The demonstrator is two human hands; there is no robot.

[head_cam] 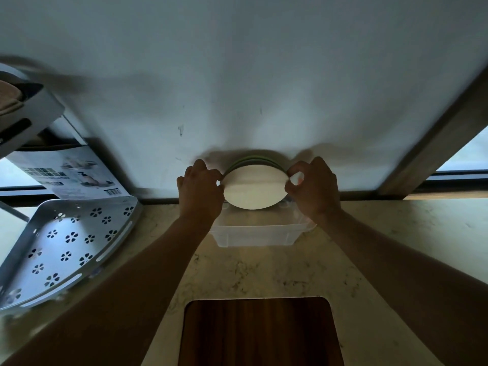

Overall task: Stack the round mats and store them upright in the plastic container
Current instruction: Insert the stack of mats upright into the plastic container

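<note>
Stack of round flat mats, white face toward camera, green edges behind, stands upright in clear plastic container at worktop's back edge, left hand and right hand pinching its side rims.

My left hand covers the left rim of the stack of round mats, and my right hand covers the right rim. Behind the white front mat I see only thin green edges, too close together to count. The mats' lower edge hides the far wall of the plastic container. The frame's bottom edge cuts off the wooden board, and the left edge cuts off the perforated metal rack. The print on the box is too blurred to read.
</note>
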